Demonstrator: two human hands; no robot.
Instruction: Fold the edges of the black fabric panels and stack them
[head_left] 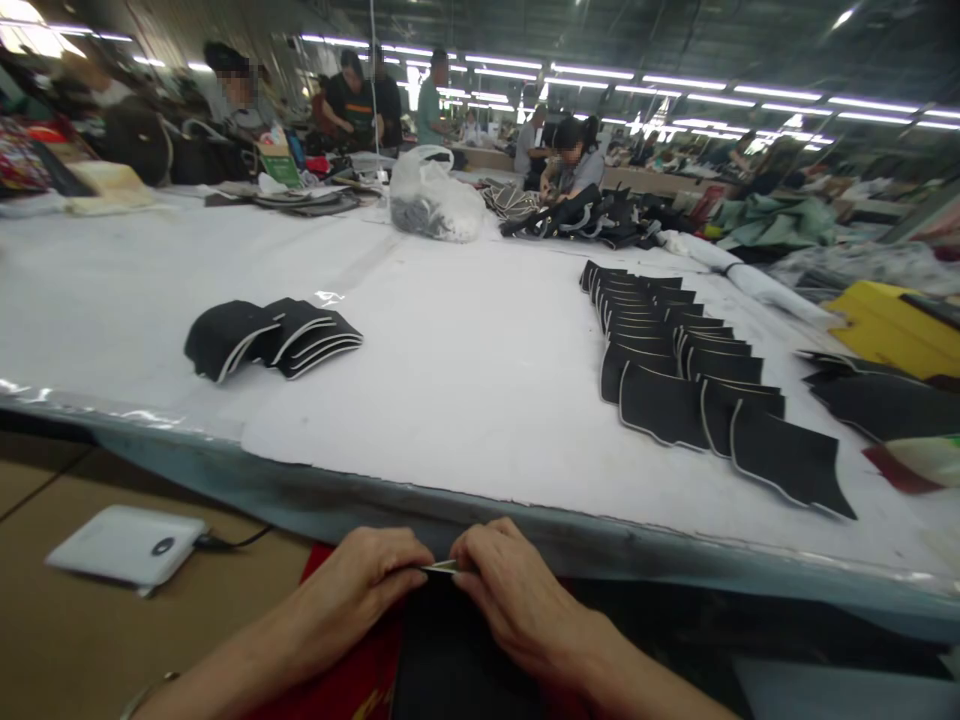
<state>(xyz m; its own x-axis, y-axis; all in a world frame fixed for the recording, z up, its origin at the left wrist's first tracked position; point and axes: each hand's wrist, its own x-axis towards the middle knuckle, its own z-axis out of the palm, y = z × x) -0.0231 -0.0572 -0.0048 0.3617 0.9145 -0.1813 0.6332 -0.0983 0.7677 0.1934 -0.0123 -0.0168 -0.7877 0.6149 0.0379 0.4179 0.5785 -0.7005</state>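
Below the near edge of the table [480, 470], both hands meet over a black fabric piece [450, 650] held low. The left hand [360, 585] and the right hand [510, 590] pinch its pale upper edge between fingertips, knuckles almost touching. A wide bare stretch of white covering lies straight ahead. To the left sits a small fanned stack of black pieces [274, 338], well apart from the hands. To the right, overlapping rows of black cut pieces [697, 390] run back from near the front edge. A clear plastic bag [433, 197] stands farther back at centre. A white device [127, 545] with a cord rests on the brown surface at left.
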